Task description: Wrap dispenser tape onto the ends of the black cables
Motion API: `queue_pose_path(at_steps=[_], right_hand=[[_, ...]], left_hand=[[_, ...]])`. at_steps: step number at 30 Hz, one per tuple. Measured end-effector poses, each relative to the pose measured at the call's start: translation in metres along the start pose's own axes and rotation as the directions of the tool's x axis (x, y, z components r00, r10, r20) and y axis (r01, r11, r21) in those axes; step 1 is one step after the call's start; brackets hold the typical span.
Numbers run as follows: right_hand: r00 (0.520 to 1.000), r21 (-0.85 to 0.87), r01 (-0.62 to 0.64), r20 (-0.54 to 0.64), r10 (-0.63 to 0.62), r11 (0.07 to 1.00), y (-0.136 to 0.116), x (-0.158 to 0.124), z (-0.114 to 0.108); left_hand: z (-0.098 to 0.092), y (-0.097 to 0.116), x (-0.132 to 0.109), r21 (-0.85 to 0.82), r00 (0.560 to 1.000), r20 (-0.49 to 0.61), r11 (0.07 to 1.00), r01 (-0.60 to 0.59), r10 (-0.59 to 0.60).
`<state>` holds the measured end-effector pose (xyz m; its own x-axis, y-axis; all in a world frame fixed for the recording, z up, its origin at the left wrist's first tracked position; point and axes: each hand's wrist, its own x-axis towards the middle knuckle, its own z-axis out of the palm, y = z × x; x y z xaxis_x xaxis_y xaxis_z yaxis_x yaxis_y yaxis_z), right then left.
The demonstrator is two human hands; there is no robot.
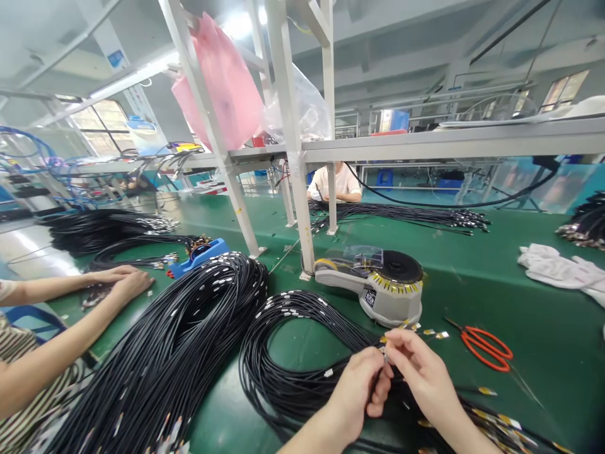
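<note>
My left hand (359, 392) is closed with its fingers curled in around the end of a black cable. Thumb and fingertips of my right hand (422, 373) pinch at the same spot, where a small shiny piece shows between the hands; its exact kind is too small to tell. Beneath both hands lies a looped bundle of thin black cables (269, 362) with white tags. More cable ends with yellow and silver tips (503, 421) spread out to the lower right. A grey round tape dispenser (392, 302) stands just beyond my hands.
Orange-handled scissors (486, 348) lie to the right, with white gloves (560, 268) farther back. A big black cable bundle (189, 340) fills the left, near a blue tape holder (198, 257) and a co-worker's arms (61, 372). Shelf posts (297, 189) rise from the green table (472, 271).
</note>
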<state>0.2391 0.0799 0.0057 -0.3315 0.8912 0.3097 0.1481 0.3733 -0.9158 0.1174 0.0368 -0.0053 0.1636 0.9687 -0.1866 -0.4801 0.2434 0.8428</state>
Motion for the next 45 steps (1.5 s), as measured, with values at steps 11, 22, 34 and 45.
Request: queue_pose_path(at_steps=[11,22,34,45], right_hand=[[0.994,-0.073,0.092,-0.052,-0.096,0.993,0.000,-0.005,-0.003],[0.988,-0.123,0.030,-0.147,-0.048,0.992,-0.005,-0.006,-0.007],[0.978,-0.065,-0.038,-0.207,0.024,0.997,-0.006,-0.002,-0.006],[0.988,0.044,-0.071,-0.133,0.076,0.997,0.007,-0.001,-0.012]], left_hand=[[-0.006,0.011,-0.004,-0.250,0.967,0.212,0.949,0.190,-0.138],[0.004,0.012,0.001,-0.065,0.998,0.027,0.996,0.056,-0.055],[0.007,0.015,-0.002,0.062,1.000,-0.018,0.998,-0.006,0.007],[0.006,0.020,-0.003,0.204,1.000,0.002,0.979,-0.010,0.010]])
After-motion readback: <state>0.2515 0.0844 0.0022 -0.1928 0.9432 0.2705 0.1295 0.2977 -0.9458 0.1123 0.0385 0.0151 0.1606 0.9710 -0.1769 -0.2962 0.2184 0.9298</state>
